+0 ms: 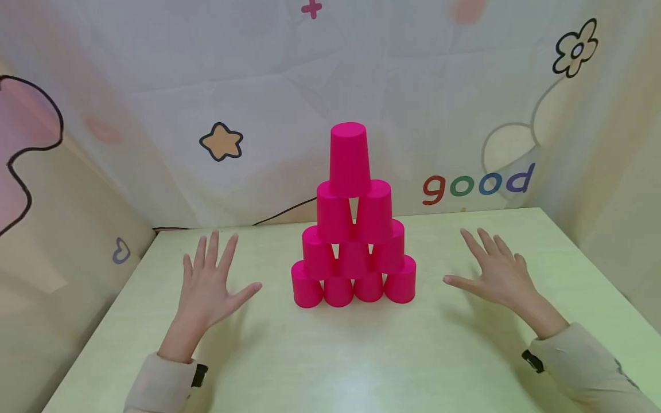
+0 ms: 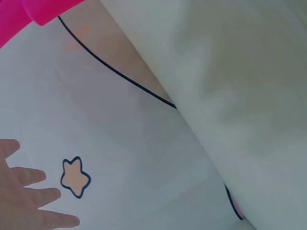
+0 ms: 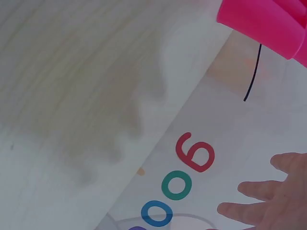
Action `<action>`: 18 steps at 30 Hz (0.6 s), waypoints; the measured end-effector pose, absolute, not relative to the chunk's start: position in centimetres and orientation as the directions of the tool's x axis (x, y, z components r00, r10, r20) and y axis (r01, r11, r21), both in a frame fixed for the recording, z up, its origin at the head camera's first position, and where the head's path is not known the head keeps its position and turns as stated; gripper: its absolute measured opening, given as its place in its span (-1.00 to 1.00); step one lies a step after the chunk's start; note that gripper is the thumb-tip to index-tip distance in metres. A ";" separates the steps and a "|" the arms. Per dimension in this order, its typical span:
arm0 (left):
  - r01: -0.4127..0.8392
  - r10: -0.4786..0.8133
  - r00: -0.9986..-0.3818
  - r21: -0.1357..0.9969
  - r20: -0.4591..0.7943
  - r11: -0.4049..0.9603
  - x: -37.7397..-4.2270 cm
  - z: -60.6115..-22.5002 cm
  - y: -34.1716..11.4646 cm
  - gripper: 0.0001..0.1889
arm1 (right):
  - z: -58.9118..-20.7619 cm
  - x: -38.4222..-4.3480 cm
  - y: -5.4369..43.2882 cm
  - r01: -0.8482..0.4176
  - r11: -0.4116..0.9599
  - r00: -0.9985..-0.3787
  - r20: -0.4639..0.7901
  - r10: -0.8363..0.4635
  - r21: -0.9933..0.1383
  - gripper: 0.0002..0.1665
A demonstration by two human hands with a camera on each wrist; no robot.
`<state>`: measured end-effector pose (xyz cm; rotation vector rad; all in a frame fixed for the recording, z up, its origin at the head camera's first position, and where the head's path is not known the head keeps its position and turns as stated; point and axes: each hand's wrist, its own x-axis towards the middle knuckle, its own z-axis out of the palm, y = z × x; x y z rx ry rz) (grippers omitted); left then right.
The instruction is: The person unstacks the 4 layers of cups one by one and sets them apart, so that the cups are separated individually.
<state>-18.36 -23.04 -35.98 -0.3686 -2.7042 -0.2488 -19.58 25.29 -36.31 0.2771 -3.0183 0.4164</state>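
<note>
A pyramid of upside-down pink cups rises in the middle of the table, several along its bottom row and a single top cup (image 1: 349, 163) at its peak. To the left of the pyramid, my left hand (image 1: 206, 287) is held with fingers spread, apart from the cups. On the other side my right hand (image 1: 496, 275) has its fingers spread too, thumb towards the stack, touching no cup. In the left wrist view the left hand (image 2: 24, 196) shows at the lower left, pink cups in the top corner. The right wrist view has a pink cup (image 3: 264, 24) at the upper right.
The pale wooden table (image 1: 330, 361) reaches back to a light cloth backdrop (image 1: 268, 103) printed with a star, a flower and the word good. Cloth also hangs along the left and right sides. Both sleeves carry a dark strap near the wrist.
</note>
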 end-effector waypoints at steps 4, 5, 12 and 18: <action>0.334 0.234 -0.857 0.147 0.459 0.931 -18.4 -34.9 -22.4 -0.03 | -35.9 -19.6 24.9 -0.210 0.935 -0.976 0.119 -0.182 -0.286 0.22; 0.346 0.237 -0.848 0.157 0.473 0.925 -18.5 -34.7 -22.2 -0.04 | -35.8 -19.7 24.8 -0.214 0.930 -0.975 0.118 -0.186 -0.300 0.21; 0.457 0.260 -0.758 0.202 0.598 0.866 -19.8 -33.6 -19.8 -0.13 | -35.8 -20.1 22.8 -0.243 0.876 -0.970 0.097 -0.223 -0.417 0.13; 0.538 0.260 -0.711 0.267 0.654 0.800 -20.4 -32.7 -17.6 -0.22 | -36.6 -20.5 21.4 -0.317 0.813 -0.948 0.177 -0.264 -0.488 -0.08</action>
